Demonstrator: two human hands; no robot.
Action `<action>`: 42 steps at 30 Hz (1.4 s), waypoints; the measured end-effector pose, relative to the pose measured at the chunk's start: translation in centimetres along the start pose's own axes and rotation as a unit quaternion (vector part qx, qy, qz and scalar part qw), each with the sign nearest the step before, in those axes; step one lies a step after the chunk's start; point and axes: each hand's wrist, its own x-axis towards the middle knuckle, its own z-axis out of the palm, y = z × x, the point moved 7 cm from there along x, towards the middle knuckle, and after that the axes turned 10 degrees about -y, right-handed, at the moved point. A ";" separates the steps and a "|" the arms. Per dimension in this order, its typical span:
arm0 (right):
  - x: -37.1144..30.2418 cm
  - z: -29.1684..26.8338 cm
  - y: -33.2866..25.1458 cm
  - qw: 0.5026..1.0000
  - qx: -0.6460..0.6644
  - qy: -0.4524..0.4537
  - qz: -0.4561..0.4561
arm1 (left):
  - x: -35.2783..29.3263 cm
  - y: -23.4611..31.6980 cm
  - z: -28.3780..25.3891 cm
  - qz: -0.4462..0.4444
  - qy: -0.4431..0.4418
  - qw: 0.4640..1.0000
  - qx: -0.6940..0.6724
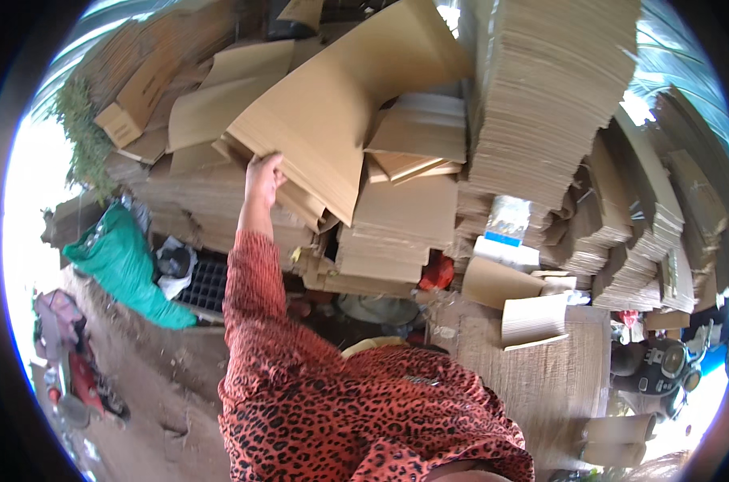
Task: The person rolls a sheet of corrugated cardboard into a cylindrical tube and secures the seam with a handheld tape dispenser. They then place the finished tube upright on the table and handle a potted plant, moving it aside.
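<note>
My left hand [264, 178] is closed round the near left edge of a large brown cardboard sheet [316, 120]. The sheet is tilted and curves up toward the far right. Folded cardboard edges show just beneath it, by my fingers. It lies over a pile of flat cardboard [401, 213], whose left part it hides. Beside it on the right rests a smaller folded cardboard piece [421, 132]. My left arm reaches forward in a red leopard-print sleeve. My right hand is not in view.
A tall stack of flat cardboard [549, 88] rises at the right, with more stacks [621, 201] beyond. Loose cardboard pieces [533, 320] lie on a flat surface at right. A green sack [120, 261] and black crate [205, 285] stand left. A motorcycle [661, 365] is far right.
</note>
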 end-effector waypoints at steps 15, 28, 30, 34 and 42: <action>-6.6 -19.8 -29.5 0.836 0.049 0.322 -0.442 | -31.5 5.5 29.7 0.358 -0.517 0.777 0.015; -18.5 -27.1 -25.1 0.747 0.261 0.208 -0.575 | -20.2 -14.2 18.7 -0.230 -0.243 0.919 -0.210; -20.4 -27.6 -22.5 0.762 0.204 0.252 -0.560 | -20.4 -15.8 20.8 -0.251 -0.267 0.904 -0.218; -23.9 -28.3 -16.6 0.776 0.121 0.245 -0.568 | -17.4 -15.1 23.5 -0.208 -0.288 0.917 -0.183; -22.8 -19.6 -15.1 0.892 0.104 -0.031 -0.438 | -0.8 0.1 21.1 -0.057 -0.213 0.964 -0.149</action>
